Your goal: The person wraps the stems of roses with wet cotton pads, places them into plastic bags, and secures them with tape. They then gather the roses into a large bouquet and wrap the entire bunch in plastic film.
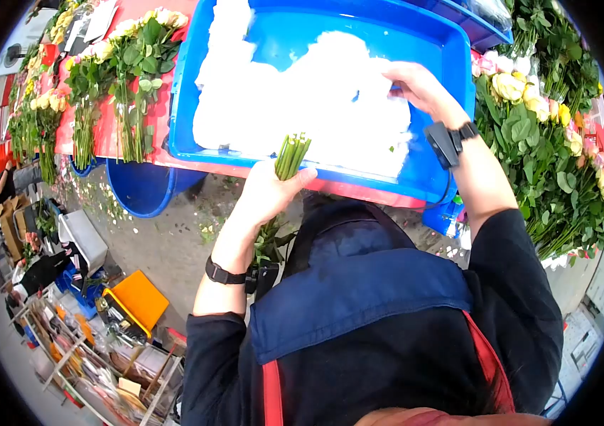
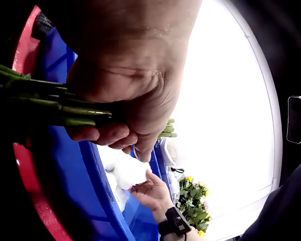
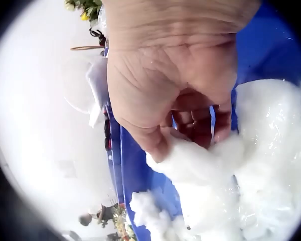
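Note:
My left hand (image 1: 268,195) grips a bundle of green flower stems (image 1: 292,157) at the near rim of a blue plastic tub (image 1: 423,35). The cut ends point up past the thumb, and leaves hang below the hand. In the left wrist view the fingers curl round the stems (image 2: 45,103). Over the tub's right side, my right hand (image 1: 423,86) pinches the edge of soft white wadding (image 1: 295,92), which looks like wet cotton. The right wrist view shows thumb and fingers at a raised fold of this wadding (image 3: 205,175). Glare hides much of its surface.
Bunches of roses (image 1: 138,64) lie on the red-covered table (image 1: 110,138) at left, with more roses (image 1: 522,128) at right. A blue bucket (image 1: 142,188) stands below the table. Behind on the left are an orange crate (image 1: 138,298) and a loaded cart (image 1: 103,376).

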Available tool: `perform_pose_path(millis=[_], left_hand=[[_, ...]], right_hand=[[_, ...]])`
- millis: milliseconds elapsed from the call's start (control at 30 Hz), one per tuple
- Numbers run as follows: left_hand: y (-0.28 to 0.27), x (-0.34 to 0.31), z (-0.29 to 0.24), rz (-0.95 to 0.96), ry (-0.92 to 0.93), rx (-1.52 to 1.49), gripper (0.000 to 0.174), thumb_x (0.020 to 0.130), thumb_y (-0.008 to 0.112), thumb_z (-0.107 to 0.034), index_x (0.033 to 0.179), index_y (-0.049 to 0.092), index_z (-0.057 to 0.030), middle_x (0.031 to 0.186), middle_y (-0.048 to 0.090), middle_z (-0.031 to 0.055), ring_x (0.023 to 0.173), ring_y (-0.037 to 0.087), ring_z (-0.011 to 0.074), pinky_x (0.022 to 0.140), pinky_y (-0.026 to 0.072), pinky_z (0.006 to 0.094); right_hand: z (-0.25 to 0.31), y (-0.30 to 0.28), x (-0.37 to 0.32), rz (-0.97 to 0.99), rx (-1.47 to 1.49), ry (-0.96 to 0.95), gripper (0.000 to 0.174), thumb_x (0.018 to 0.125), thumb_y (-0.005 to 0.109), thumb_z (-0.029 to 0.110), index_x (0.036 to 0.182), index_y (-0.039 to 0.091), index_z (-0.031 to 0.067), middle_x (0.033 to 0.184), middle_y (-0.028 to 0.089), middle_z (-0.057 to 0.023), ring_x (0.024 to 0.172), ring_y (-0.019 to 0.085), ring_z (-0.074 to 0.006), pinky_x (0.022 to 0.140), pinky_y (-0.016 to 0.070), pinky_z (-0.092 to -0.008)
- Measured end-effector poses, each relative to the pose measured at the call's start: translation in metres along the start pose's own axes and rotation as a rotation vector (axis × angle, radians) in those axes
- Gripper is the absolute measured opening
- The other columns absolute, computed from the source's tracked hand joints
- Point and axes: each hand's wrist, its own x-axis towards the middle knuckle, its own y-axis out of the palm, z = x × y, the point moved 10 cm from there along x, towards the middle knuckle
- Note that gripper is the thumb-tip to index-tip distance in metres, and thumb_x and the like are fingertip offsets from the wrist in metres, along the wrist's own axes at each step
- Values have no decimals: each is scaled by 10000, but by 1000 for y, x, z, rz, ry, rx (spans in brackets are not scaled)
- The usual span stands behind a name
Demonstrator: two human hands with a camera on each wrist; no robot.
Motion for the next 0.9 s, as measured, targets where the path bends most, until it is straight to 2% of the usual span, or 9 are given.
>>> perform_pose_path(millis=[33, 133, 267, 467, 567, 667, 800, 867, 900], left_hand=[[0, 2, 1, 11, -14, -38, 262, 866, 715, -238, 749, 593, -38, 541, 494, -22, 452, 440, 56, 407, 346, 239], [0, 10, -5, 12, -19, -128, 208, 872, 699, -190, 775, 590, -42, 544, 488, -17, 430, 426, 65, 394, 340, 238], [9, 20, -9, 45, -58, -139, 185, 868, 688, -165, 782, 578, -44, 548, 488, -11, 420, 429, 72, 388, 339, 242], [22, 24, -21, 94, -31, -36, 201, 866, 682, -191, 777, 573, -47, 565, 508, -8, 430, 448, 71, 389, 351, 250], [26, 24, -37, 76, 124, -96, 145, 863, 677, -175, 863, 616, -43, 604, 544, -9, 446, 459, 66, 396, 361, 248], [28, 23, -56, 14, 374, -128, 155, 859, 668, -153, 972, 647, -49, 657, 582, -10, 472, 470, 57, 409, 372, 246], [28, 18, -45, -146, 528, 77, 130, 866, 636, -122, 969, 634, -41, 697, 597, 10, 501, 491, 65, 433, 388, 250], [32, 19, -42, -85, 460, 15, 130, 891, 599, -153, 937, 605, -31, 681, 588, 25, 495, 492, 87, 438, 391, 260], [35, 14, -36, 15, 286, -87, 158, 912, 566, -186, 920, 588, -29, 668, 582, 35, 491, 492, 102, 441, 394, 267]], right_hand=[[2, 4, -14, -7, 194, -9, 221, 850, 633, 189, 963, 669, 3, 901, 661, -53, 787, 612, -156, 712, 508, -318], [15, 22, -34, 52, 387, -71, 291, 846, 652, 214, 1042, 640, -1, 934, 642, -33, 786, 581, -128, 694, 475, -300], [12, 26, -44, -108, 114, -46, 297, 835, 692, 233, 1017, 661, 1, 914, 652, -9, 808, 590, -110, 703, 478, -270], [87, 70, -98, -193, 18, -379, 331, 781, 749, 185, 1044, 655, 7, 889, 662, -38, 775, 613, -157, 735, 498, -310], [89, 125, -129, -67, -559, -942, 396, 752, 756, 171, 1093, 636, 11, 947, 672, -110, 827, 645, -237, 786, 507, -337], [102, 162, -136, 150, -500, -867, 448, 738, 753, 176, 1134, 618, 19, 1014, 661, -159, 921, 653, -296, 824, 508, -344], [75, 147, -114, -67, -402, -550, 446, 761, 736, 179, 1153, 608, 9, 1079, 660, -143, 986, 645, -267, 857, 506, -341], [61, 150, -102, -17, -364, -519, 461, 772, 742, 194, 1168, 602, 3, 1089, 662, -126, 977, 644, -249, 860, 507, -332], [57, 149, -99, 2, -298, -467, 440, 779, 742, 196, 1148, 609, -2, 1072, 662, -116, 953, 643, -229, 837, 513, -324]])
